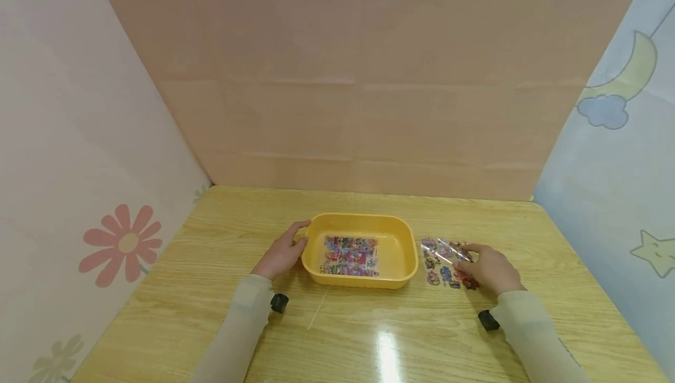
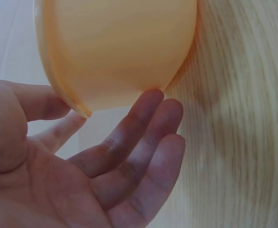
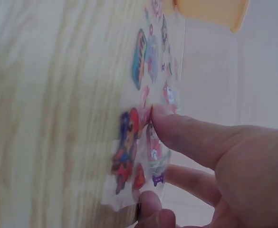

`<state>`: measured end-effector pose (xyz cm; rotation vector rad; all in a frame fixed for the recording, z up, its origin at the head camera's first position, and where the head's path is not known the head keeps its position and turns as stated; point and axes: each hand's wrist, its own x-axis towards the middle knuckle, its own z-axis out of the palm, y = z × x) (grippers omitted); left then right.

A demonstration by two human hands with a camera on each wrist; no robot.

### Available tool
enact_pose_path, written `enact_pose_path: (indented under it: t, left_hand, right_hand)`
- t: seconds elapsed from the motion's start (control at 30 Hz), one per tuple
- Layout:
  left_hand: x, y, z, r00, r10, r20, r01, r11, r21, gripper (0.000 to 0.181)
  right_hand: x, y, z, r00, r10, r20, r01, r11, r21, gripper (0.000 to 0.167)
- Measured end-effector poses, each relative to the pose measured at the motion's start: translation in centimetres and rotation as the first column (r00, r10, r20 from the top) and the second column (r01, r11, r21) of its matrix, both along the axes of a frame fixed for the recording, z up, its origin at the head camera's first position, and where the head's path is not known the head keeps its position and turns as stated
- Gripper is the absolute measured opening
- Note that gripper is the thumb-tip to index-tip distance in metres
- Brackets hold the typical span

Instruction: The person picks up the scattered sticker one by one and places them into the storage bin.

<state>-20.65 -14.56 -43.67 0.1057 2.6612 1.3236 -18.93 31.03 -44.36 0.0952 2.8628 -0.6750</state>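
A yellow plastic tray (image 1: pixel 359 282) stands on the wooden table, with a colourful sticker sheet (image 1: pixel 350 256) lying flat inside it. At the tray's left end is my left hand (image 1: pixel 282 252). Its thumb (image 2: pixel 46 102) and index finger meet the rim, while another fingertip touches the outer wall below. Right of the tray, a clear sheet of cartoon stickers (image 1: pixel 447 263) lies on the table, and light glints off its plastic. My right hand (image 1: pixel 491 269) pinches this sheet near its right edge, the thumb (image 3: pixel 181 130) on its face and other fingertips at its border, partly hidden.
The wooden table (image 1: pixel 337 336) runs back to a tan paper-covered wall (image 1: pixel 358 108). Pale printed panels with a flower (image 1: pixel 126 243) and a moon (image 1: pixel 633 69) flank it left and right. A black wrist device (image 1: pixel 279 303) sits at the left sleeve, another (image 1: pixel 488 320) at the right.
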Motion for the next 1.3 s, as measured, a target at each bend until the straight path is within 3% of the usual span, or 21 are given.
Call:
enact_pose_path:
  t: [0.53, 0.93, 1.07, 1.3]
  left_hand:
    - [-0.1, 0.0, 0.0, 1.000, -0.004, 0.000, 0.004, 1.000, -0.004, 0.047]
    - [-0.2, 0.1, -0.3, 1.000, -0.001, 0.001, 0.001, 1.000, 0.000, 0.047]
    - [-0.2, 0.1, -0.2, 1.000, -0.005, -0.002, 0.005, 1.000, 0.001, 0.047]
    - [-0.1, 0.0, -0.1, 1.000, -0.016, -0.014, 0.016, 1.000, 0.015, 0.047]
  right_hand:
    - [-0.1, 0.5, -0.1, 0.999, -0.043, -0.007, 0.042, 0.997, -0.062, 0.092]
    - [-0.1, 0.9, -0.3, 0.998, -0.067, -0.015, 0.064, 0.987, -0.149, 0.050]
    - [0.2, 0.7, 0.1, 0.997, -0.075, -0.022, 0.069, 0.979, -0.193, 0.042]
    - [0.3, 0.7, 0.7, 0.997, -0.070, -0.035, 0.062, 0.980, -0.189, 0.038]
